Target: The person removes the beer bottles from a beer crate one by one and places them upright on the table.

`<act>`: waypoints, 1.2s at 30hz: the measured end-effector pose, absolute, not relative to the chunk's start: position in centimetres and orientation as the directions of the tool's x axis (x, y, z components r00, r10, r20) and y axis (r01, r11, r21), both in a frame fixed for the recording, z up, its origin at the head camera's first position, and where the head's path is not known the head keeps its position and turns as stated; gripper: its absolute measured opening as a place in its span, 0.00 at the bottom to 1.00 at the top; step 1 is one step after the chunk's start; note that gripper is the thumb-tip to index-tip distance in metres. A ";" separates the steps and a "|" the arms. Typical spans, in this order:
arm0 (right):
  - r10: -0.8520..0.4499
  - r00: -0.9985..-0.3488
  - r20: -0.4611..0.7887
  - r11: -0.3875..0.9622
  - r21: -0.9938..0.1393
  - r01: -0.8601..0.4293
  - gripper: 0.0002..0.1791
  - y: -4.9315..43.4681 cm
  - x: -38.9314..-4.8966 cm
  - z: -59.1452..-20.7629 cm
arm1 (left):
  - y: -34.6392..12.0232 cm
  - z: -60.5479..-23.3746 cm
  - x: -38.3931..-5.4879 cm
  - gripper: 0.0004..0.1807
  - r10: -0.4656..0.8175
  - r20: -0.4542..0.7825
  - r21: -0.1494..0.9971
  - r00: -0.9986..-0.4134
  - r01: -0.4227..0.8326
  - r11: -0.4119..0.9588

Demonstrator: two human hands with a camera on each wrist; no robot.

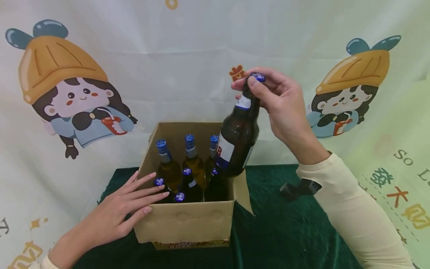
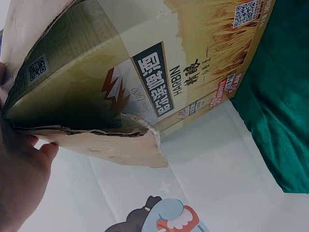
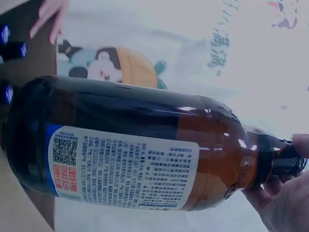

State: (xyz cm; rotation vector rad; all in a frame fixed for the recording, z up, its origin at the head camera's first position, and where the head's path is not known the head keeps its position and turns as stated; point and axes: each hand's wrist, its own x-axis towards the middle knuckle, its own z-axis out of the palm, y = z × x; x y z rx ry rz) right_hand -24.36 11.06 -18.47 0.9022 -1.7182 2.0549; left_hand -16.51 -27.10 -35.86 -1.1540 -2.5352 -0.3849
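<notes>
A brown glass beer bottle [image 1: 240,129] with a blue cap and a white and blue label hangs tilted at the right rim of a cardboard box [image 1: 191,220]. My right hand [image 1: 280,97] grips it by the neck, just under the cap. In the right wrist view the back label of the bottle [image 3: 125,164] faces the camera. My left hand [image 1: 117,209] rests on the box's left rim with its fingers spread over the opening. Inside the box stand several capped bottles [image 1: 193,160]; their lower parts are hidden by the front wall.
A cardboard flap [image 1: 243,192] sticks out at the box's right side. The left wrist view shows the printed box side [image 2: 154,82] and another flap [image 2: 106,147]. Dark green cloth [image 1: 282,224] covers the table. Behind hangs a pale backdrop [image 1: 188,74] with cartoon figures.
</notes>
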 end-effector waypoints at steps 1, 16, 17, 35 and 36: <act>-0.135 -0.752 0.646 -0.232 -0.758 -0.609 0.08 11.6 -24.4 -18.2 | -27.1 -35.9 -16.5 0.30 0.677 0.403 0.106 -0.616 0.766 0.634; -0.013 -0.837 0.547 -0.054 -0.836 -0.546 0.09 20.4 -26.8 -24.7 | -27.2 -35.8 -16.4 0.30 0.677 0.419 0.098 -0.605 0.772 0.629; -0.008 -0.840 0.542 -0.029 -0.840 -0.542 0.09 20.9 -27.2 -25.6 | -27.2 -35.8 -16.3 0.30 0.677 0.421 0.100 -0.604 0.773 0.627; 0.166 -0.895 0.413 0.314 -0.883 -0.349 0.19 27.4 -30.0 -36.4 | -26.9 -35.8 -16.4 0.31 0.663 0.393 0.135 -0.637 0.753 0.644; 0.170 -0.899 0.404 0.321 -0.885 -0.337 0.18 27.7 -30.1 -37.0 | -26.9 -35.8 -16.5 0.31 0.666 0.393 0.132 -0.634 0.756 0.642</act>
